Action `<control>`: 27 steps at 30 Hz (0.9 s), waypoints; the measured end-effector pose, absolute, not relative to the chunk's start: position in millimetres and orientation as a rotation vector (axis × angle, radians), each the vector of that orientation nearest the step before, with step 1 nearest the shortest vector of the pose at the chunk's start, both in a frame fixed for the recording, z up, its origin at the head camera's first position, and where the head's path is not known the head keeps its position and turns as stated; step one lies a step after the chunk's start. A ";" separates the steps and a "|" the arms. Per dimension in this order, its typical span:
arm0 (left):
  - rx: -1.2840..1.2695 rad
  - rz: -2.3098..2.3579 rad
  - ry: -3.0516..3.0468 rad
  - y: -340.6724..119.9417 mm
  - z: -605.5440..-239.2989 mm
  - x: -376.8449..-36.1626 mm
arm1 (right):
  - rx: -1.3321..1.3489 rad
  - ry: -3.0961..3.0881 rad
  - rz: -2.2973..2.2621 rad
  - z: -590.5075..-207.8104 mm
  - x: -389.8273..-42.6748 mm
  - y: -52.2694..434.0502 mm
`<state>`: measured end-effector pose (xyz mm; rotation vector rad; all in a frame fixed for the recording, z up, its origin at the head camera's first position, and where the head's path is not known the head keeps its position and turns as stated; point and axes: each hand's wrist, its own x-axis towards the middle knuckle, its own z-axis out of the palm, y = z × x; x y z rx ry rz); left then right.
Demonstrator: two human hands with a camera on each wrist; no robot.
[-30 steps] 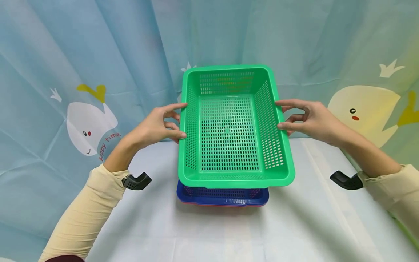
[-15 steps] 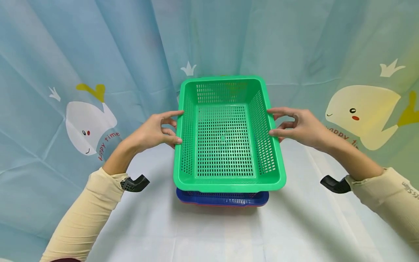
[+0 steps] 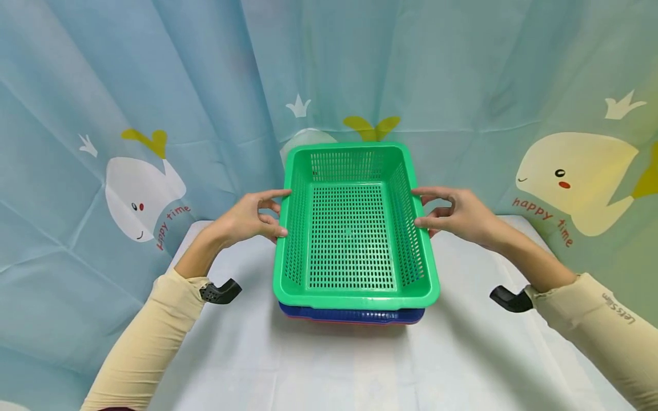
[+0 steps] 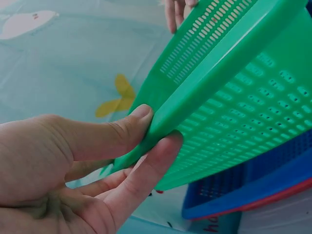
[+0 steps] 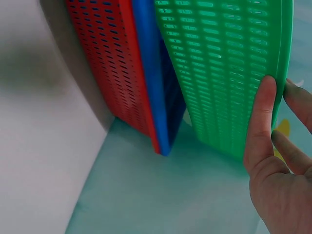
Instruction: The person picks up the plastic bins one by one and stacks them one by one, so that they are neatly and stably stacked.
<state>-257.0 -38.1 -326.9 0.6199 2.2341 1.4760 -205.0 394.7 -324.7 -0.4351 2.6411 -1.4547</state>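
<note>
A green perforated plastic basket is held level between both hands, above a stack of baskets. My left hand pinches its left rim, thumb on top and fingers beneath, as the left wrist view shows. On the opposite rim my right hand has the same kind of pinch, with fingers under the lip in the right wrist view. Below is a blue basket nested in a red basket. From the head view, only the front rim of the blue basket shows; the green one hides the rest.
The stack stands on a table with a white cloth. Behind it hangs a light blue curtain printed with whales, close to the table's back edge. Each wrist bears a black camera mount.
Both hands have lowered the green basket toward the stack and shifted it a little left. Less of the blue rim shows now, and more of the curtain's whale print appears behind.
</note>
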 end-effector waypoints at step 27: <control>0.558 1.462 2.155 -39.2 -381.7 -281.3 | -0.458 2.512 -1.478 -378.4 -219.9 398.6</control>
